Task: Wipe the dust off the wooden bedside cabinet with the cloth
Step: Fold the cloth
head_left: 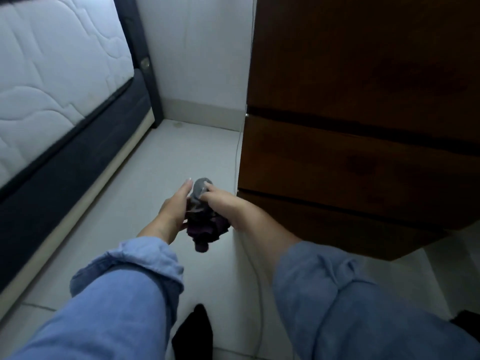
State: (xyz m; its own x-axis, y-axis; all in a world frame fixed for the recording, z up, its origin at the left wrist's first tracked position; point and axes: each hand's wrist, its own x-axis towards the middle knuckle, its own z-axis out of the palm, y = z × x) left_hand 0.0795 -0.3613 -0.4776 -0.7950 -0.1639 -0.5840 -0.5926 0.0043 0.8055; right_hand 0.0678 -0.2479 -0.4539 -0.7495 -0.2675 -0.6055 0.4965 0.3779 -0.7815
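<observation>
A bunched cloth (205, 227), dark purple with a grey end, hangs between both hands above the pale floor. My left hand (174, 207) cups it from the left with fingers stretched along it. My right hand (218, 201) grips it from the right, a finger pressing on the grey end. The dark brown wooden bedside cabinet (363, 157) stands just to the right of my hands, its front showing drawer fronts split by dark gaps. Neither hand nor the cloth touches the cabinet.
A bed with a white quilted mattress (52, 81) and dark blue frame (85, 152) runs along the left. A thin white cable (237, 152) hangs down the cabinet's left edge onto the floor. A white wall (197, 55) closes the gap behind. A dark foot (193, 331) shows below.
</observation>
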